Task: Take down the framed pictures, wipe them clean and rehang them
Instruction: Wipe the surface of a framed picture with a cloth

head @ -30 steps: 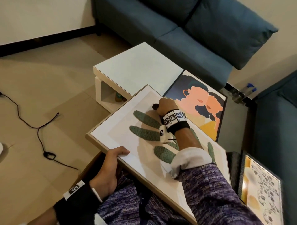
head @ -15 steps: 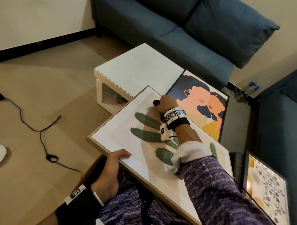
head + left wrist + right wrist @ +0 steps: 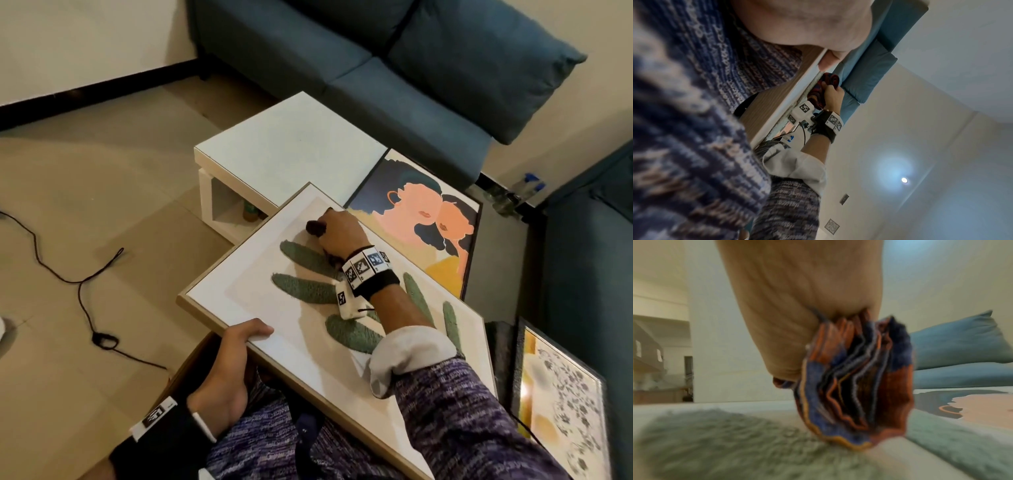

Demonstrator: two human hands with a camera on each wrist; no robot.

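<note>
A light-framed picture of green leaves [image 3: 260, 274] lies tilted across my lap. My left hand [image 3: 236, 346] grips its near left edge, thumb on the glass [image 3: 826, 63]. My right hand [image 3: 337, 233] holds a bunched red, orange and blue cloth [image 3: 855, 382] and presses it on the glass near the far corner; the cloth [image 3: 313, 226] peeks out past the fingers and shows in the left wrist view [image 3: 824, 87] too. A black-framed picture of two faces [image 3: 421, 219] lies on the low table beyond. A floral picture [image 3: 561, 394] leans at the right.
A white low table [image 3: 284, 144] stands ahead, a blue sofa [image 3: 342, 68] behind it and another sofa [image 3: 589, 274] at the right. A black cable [image 3: 82, 287] trails over the tiled floor at the left. Bottles [image 3: 524, 186] stand in the corner.
My right hand has slid the cloth over the glass toward the far corner of the leaf picture. My left hand keeps its grip on the near edge.
</note>
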